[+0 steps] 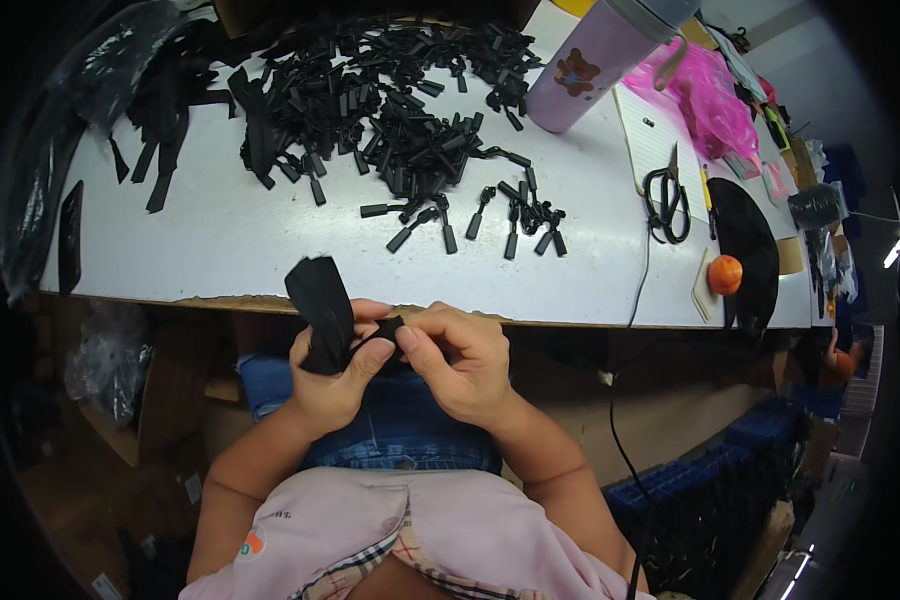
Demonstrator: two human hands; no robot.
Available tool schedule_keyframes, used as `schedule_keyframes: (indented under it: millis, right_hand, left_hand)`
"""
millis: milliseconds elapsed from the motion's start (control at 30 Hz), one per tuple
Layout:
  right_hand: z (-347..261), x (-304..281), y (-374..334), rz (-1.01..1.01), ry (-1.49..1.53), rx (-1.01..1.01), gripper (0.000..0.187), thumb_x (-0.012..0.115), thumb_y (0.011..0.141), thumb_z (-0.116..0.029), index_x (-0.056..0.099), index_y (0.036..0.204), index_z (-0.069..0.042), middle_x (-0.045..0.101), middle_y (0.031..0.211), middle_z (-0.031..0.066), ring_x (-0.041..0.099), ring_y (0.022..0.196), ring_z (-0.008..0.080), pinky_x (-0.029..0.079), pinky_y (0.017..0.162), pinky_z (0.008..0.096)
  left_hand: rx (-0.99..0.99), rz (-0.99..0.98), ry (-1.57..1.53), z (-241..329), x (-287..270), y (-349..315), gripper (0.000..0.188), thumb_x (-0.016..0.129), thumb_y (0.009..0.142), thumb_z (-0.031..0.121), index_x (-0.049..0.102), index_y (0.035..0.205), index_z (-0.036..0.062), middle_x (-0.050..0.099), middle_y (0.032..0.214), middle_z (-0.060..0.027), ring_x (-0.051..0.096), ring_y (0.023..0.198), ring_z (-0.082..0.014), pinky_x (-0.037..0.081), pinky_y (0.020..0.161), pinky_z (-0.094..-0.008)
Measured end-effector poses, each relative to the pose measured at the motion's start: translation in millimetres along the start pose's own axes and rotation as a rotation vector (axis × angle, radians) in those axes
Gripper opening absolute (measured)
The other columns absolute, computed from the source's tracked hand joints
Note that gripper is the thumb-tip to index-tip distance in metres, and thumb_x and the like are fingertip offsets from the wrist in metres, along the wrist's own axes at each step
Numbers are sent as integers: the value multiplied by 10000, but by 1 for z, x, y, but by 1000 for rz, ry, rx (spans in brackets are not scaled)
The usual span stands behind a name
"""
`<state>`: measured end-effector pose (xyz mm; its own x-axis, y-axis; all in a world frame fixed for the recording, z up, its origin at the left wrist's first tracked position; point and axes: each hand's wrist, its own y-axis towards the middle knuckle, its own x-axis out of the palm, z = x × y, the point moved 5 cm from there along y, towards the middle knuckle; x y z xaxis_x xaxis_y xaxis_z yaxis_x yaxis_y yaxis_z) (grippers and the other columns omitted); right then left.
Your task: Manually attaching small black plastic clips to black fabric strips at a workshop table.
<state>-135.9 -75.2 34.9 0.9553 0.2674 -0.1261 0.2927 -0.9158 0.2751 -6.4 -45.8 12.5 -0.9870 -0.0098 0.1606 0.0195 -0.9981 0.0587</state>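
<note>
Just off the table's near edge, my left hand [327, 388] is closed around a black fabric strip [320, 295]. One wide end of the strip stands up past my fingers. My right hand [467, 368] pinches a small black piece of it against my left thumb. Whether something else is tucked between the fingertips is hidden. Beyond my hands lies a big heap of black cord zipper pulls [420, 150], with several loose pulls [512, 215] at its near side. More black fabric strips [165, 150] lie at the far left.
A lilac tumbler [598, 70] stands right of the heap. Black-handled scissors [667, 205] lie by a lined notebook [642, 135]. Farther right are an orange round object [725, 274] and a pink plastic bag [705, 100]. A black flat object [70, 237] lies at left. A cable [620, 430] hangs over the edge.
</note>
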Motion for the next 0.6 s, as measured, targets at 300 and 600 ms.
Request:
schedule_keyframes:
  millis: [300, 600]
  right_hand:
    - [-2, -5, -2, -64, -8, -95, 56, 552, 773, -12, 587, 773, 31, 565, 610, 58, 499, 496, 65, 365, 436, 168]
    - [8, -19, 0, 27, -97, 117, 77, 550, 739, -17, 581, 808, -3, 529, 608, 63, 488, 490, 155, 382, 437, 240]
  left_hand:
    - [67, -139, 19, 2, 2, 8, 243, 590, 768, 34, 533, 996, -28, 579, 827, -73, 550, 723, -113, 444, 638, -216]
    - [227, -6, 138, 1, 5, 3, 93, 574, 786, 76, 530, 818, 1, 513, 708, -31, 474, 621, -75, 385, 559, -207]
